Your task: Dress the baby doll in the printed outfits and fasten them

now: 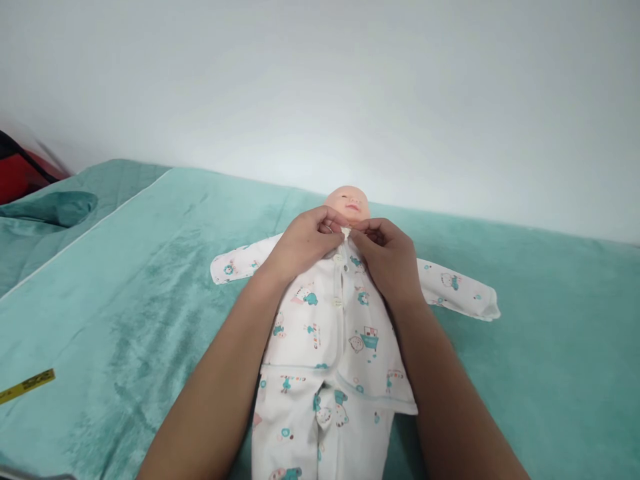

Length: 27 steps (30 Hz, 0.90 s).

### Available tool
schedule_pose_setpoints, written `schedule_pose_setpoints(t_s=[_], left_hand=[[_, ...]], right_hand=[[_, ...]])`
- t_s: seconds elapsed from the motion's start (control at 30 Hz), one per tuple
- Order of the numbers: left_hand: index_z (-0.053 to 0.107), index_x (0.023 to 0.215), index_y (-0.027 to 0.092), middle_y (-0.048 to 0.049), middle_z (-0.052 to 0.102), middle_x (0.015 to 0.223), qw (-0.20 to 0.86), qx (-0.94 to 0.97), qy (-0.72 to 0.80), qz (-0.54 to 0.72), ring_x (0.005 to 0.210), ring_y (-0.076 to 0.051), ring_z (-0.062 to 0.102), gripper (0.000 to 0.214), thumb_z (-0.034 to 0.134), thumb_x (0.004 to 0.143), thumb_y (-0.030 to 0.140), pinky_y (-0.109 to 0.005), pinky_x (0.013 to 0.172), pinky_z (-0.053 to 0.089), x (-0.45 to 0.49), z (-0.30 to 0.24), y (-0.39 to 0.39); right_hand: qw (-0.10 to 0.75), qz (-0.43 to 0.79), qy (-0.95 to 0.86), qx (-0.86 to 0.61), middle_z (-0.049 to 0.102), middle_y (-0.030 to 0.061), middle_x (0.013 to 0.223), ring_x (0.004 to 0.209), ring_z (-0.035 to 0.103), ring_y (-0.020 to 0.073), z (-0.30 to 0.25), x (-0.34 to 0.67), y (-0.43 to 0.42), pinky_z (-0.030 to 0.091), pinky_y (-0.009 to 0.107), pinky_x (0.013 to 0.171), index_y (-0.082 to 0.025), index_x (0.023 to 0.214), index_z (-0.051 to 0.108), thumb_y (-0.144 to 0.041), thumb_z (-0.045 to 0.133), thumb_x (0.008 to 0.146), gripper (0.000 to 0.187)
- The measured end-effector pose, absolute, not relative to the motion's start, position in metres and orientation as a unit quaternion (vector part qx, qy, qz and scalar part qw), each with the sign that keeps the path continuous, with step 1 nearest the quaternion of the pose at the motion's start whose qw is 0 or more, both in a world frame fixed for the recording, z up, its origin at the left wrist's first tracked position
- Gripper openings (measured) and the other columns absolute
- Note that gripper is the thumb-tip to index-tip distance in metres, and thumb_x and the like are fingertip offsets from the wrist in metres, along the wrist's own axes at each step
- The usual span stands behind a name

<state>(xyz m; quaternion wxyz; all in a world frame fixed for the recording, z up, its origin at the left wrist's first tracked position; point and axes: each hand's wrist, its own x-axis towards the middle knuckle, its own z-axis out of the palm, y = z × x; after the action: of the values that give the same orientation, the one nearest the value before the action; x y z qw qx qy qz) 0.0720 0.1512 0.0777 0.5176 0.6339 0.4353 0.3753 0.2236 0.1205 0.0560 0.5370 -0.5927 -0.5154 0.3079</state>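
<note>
A baby doll (347, 198) lies on its back, dressed in a white printed jacket (313, 320) and matching trousers (295, 440). Both sleeves stretch out to the sides. At the collar, just below the doll's chin, my left hand (315, 237) pinches the jacket's edge between thumb and fingers. My right hand (390, 250) pinches the opposite edge of the collar, close to the left fingertips. Pale buttons (338, 302) run down the front opening, which gapes slightly below my hands. The fingers partly cover the top of the opening.
The doll lies on a teal, velvety cover (150, 300) with a white seam at the left. A yellow strip with black marks (30, 385) is at the left edge. A red and black object (23, 170) sits in the far left corner. Behind rises a white wall (320, 87).
</note>
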Motion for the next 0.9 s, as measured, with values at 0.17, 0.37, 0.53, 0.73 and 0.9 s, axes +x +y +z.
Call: schedule_pose_setpoints(t_s=[0.17,0.37,0.53,0.73,0.9], left_hand=[[0.064,0.094,0.018,0.0009,0.057,0.08,0.493,0.64,0.442,0.389,0.061,-0.006,0.05,0.016,0.063,0.078,0.019,-0.02,0.054,0.04,0.073,0.076,0.151],[0.063,0.086,0.02,0.001,0.059,0.072,0.474,0.666,0.458,0.349,0.06,-0.01,0.051,0.017,0.061,0.085,0.037,-0.022,0.054,0.04,0.055,0.102,0.139],[0.066,0.079,0.021,0.0001,0.063,0.073,0.469,0.752,0.43,0.174,0.064,-0.013,0.055,0.022,0.061,0.085,0.041,-0.023,0.053,0.037,0.039,0.122,0.128],[0.066,0.078,0.022,0.0015,0.063,0.073,0.454,0.771,0.427,0.131,0.064,-0.013,0.056,0.011,0.059,0.082,0.03,-0.023,0.051,0.035,0.038,0.12,0.129],[0.065,0.077,0.021,0.0008,0.06,0.069,0.451,0.782,0.404,0.144,0.06,-0.012,0.051,0.015,0.055,0.084,0.029,-0.023,0.049,0.033,0.039,0.118,0.13]], right_hand=[[0.533,0.318,-0.514,-0.592,0.06,-0.0031,0.07,0.056,0.048,0.0098,0.058,0.224,0.119,0.038,0.025,0.053,-0.021,0.083,0.067,-0.032,0.065,0.078,0.013],[0.423,0.311,-0.596,-0.608,0.056,-0.0022,0.062,0.055,0.047,0.0122,0.089,0.229,0.099,0.035,0.026,0.051,-0.022,0.071,0.056,-0.047,0.059,0.086,0.03],[0.222,0.245,-0.704,-0.629,0.059,-0.0006,0.067,0.054,0.046,0.0132,0.111,0.227,0.074,0.028,0.028,0.046,-0.023,0.07,0.051,-0.047,0.062,0.083,0.029],[0.172,0.132,-0.718,-0.661,0.057,-0.0008,0.064,0.05,0.041,0.0129,0.112,0.214,0.065,0.024,0.028,0.044,-0.024,0.068,0.043,-0.018,0.056,0.077,0.017],[0.209,0.261,-0.689,-0.643,0.059,-0.0017,0.06,0.049,0.044,0.0122,0.111,0.228,0.076,0.028,0.027,0.042,-0.023,0.065,0.051,-0.025,0.055,0.081,0.017]])
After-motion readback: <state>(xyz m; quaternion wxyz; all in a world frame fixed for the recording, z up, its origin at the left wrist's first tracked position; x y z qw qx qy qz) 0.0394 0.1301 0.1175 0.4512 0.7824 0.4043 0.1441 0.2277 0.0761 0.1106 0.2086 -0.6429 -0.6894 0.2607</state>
